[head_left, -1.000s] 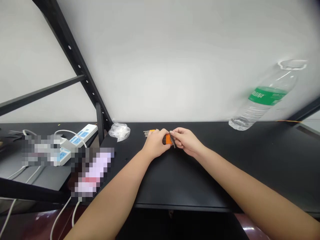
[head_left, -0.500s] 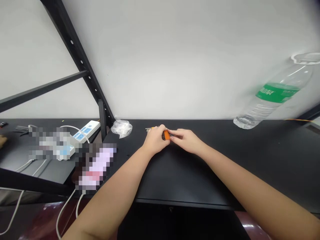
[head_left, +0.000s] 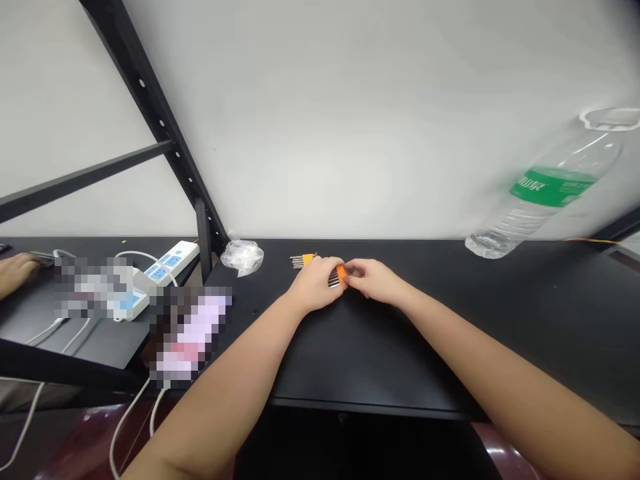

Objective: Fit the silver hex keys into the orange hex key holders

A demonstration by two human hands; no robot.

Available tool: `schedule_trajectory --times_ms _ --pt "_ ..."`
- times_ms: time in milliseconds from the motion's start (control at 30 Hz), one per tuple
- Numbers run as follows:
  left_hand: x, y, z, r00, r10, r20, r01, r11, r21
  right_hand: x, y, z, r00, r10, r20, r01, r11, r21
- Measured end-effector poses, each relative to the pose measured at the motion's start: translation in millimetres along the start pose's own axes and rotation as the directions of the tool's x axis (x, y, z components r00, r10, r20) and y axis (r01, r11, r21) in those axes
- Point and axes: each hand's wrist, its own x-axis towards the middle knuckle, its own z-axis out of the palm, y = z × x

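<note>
Near the back of the black table lies a set of slim metal rods in an orange holder, which looks like a hex key set. My left hand lies over its middle, thumb and fingers closed around it. Rod tips and a second orange part stick out on the far left side of that hand. At the holder's right end, my right hand has its thumb and fingertips pinched on the orange edge. Whether those fingertips also hold a single rod is hidden.
A crumpled clear plastic bag lies left of my hands. A large water bottle leans on the wall at right. Left are a black metal frame, a power strip, a blurred-out phone-like object, cables and another person's hand.
My right hand and the orange end have shifted slightly right, and more of the rods and the left orange part shows. Another person's hand has come into view at far left.
</note>
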Motion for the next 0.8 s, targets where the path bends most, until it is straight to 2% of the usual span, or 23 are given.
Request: schedule_trajectory --times_ms 67,133,200,267,333,467,533,600,667,800 --pt "0 -6 -3.2 0.996 -0.004 -0.084 0.007 0.999 0.031 2 7 -9 0.999 0.033 0.005 -0.033 0.998 -0.054" --pt "1 -17 -5.2 0.976 -0.095 -0.194 0.112 0.990 0.082 4 15 -21 0.996 0.079 -0.032 -0.084 0.984 -0.158" --pt "2 -29 -5.3 0.947 -0.207 -0.247 0.242 0.962 0.122 5 23 -35 0.986 0.113 -0.124 -0.148 0.936 -0.320" --pt "1 -39 -3.7 0.931 -0.285 -0.229 0.323 0.935 0.148 5 31 -50 0.967 0.138 -0.212 -0.224 0.855 -0.467" --pt "1 -44 -2.0 0.924 -0.330 -0.195 0.363 0.917 0.166 4 37 -63 0.951 0.163 -0.264 -0.286 0.789 -0.543" --pt "0 -43 -2.8 0.914 -0.371 -0.166 0.399 0.895 0.200 2 41 -74 0.927 0.092 -0.363 -0.302 0.758 -0.578" --pt "1 -41 -5.3 0.913 -0.376 -0.157 0.404 0.886 0.225 1 36 -68 0.940 -0.004 -0.340 -0.204 0.794 -0.573" --pt "2 -39 -7.4 0.911 -0.379 -0.161 0.409 0.882 0.233 2 29 -56 0.956 -0.144 -0.257 -0.013 0.852 -0.523" --pt "2 -36 -8.3 0.919 -0.362 -0.156 0.389 0.899 0.201 3 21 -39 0.931 -0.298 -0.209 0.191 0.888 -0.417" --pt "3 -27 -6.9 0.974 -0.220 -0.056 0.219 0.976 -0.010 4 11 -10 0.867 -0.466 -0.179 0.421 0.875 -0.240"
